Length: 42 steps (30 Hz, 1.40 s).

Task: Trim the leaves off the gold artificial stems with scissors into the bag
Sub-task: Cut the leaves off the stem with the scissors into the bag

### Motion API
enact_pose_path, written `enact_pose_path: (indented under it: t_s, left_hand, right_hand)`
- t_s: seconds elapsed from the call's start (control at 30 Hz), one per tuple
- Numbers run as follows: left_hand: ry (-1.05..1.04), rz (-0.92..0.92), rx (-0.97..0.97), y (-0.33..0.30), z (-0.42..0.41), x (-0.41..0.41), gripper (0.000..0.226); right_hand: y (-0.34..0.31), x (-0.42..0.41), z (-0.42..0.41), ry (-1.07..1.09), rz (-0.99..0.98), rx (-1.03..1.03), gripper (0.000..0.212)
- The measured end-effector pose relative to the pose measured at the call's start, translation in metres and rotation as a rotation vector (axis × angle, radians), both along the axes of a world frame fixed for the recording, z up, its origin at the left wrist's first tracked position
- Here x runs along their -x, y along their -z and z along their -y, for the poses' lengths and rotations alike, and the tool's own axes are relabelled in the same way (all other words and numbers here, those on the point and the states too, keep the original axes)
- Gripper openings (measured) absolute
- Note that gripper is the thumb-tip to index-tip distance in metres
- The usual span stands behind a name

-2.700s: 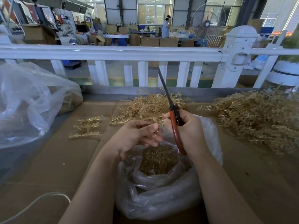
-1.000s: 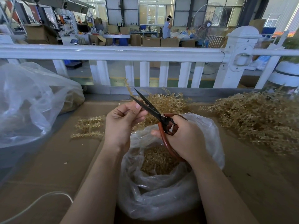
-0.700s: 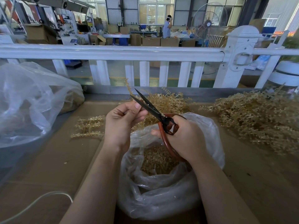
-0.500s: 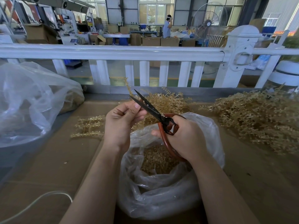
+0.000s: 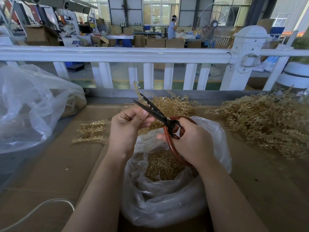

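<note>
Stem (image 5: pixel 137 88) between parted scissors (image 5: pixel 156 113) blades, above bag (image 5: pixel 167 203).
Left hand (image 5: pixel 127 126) pinches stem; right hand (image 5: pixel 190 141) grips red handles. Trimmed leaves (image 5: pixel 163 166) lie inside bag.

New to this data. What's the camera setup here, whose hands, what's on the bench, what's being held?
There is no robot. A person wears one wide-angle camera on the head, looking forward and down, so the arms entering from the bottom are their own.

The left hand pinches a thin gold stem that sticks up between the open blades. The right hand grips red-handled scissors.

Below the hands sits an open clear bag holding gold trimmings. The bench is covered in cardboard. On it lie a few trimmed pieces to the left, a big pile of gold stems on the right, and another plastic bag far left. A white railing runs behind.
</note>
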<state>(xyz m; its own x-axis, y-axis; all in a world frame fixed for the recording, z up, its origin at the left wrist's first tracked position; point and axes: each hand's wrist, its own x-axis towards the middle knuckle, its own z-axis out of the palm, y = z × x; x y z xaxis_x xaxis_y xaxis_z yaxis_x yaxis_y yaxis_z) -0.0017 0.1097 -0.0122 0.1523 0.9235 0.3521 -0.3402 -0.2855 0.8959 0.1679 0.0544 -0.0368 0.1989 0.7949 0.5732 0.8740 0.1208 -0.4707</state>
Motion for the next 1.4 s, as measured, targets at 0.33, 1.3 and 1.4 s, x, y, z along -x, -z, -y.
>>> enact_pose_path:
  t_s: [0.33,1.3,1.4]
  left_hand:
    - [0.041,0.023,0.027,-0.0017,0.0031,-0.0016,0.011]
    - [0.068,-0.001,0.004,-0.0051,0.0042,0.0007,0.010]
    - [0.070,0.017,0.018,-0.0049,0.0040,0.0005,0.010]
  right_hand:
    - [-0.0029,0.0011,0.0029,-0.036,-0.007,-0.042,0.068]
    - [-0.0023,-0.0004,0.0024,-0.022,0.024,-0.066,0.065]
    - [-0.0010,-0.0002,0.0025,-0.031,0.000,-0.053,0.068]
